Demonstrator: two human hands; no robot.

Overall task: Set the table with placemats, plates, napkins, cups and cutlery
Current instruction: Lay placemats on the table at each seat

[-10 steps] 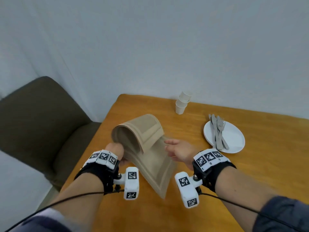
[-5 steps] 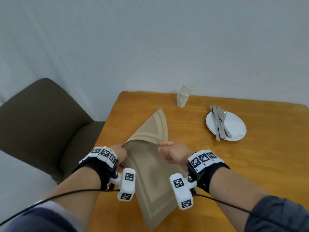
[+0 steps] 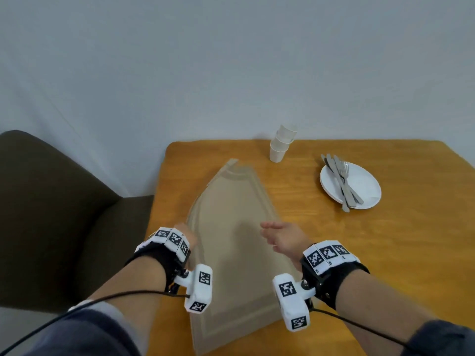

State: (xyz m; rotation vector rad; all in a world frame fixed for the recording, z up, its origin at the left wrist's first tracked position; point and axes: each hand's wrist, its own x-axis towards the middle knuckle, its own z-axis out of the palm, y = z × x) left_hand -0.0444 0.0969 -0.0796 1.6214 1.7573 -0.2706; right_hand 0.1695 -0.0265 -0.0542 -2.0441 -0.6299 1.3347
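Placemats (image 3: pixel 231 253) lie on the table (image 3: pixel 385 253), right under the fingers of both hands. They look like two tan mats, one on top of the other, with the far corners not quite lined up. The right hand (image 3: pixel 285 238) is over the right side of the mats with its fingers (image 3: pixel 268 225) loose and straight, holding nothing. The left hand (image 3: pixel 186 233) is at the left edge of the mats, but its fingers are hidden behind the wrist band, so I cannot tell if they pinch the edge or not. Far past the fingertips stands a stack of white cups (image 3: pixel 280 146), and off to the right of the right fingers sits a white plate (image 3: pixel 365 186) with the cutlery (image 3: pixel 341 181) on it. The mats look thin, light and bendy, so they will likely flop and slide on the smooth wood. A good place to take hold is the top mat's edge near the fingers, pinched so only one mat comes away.
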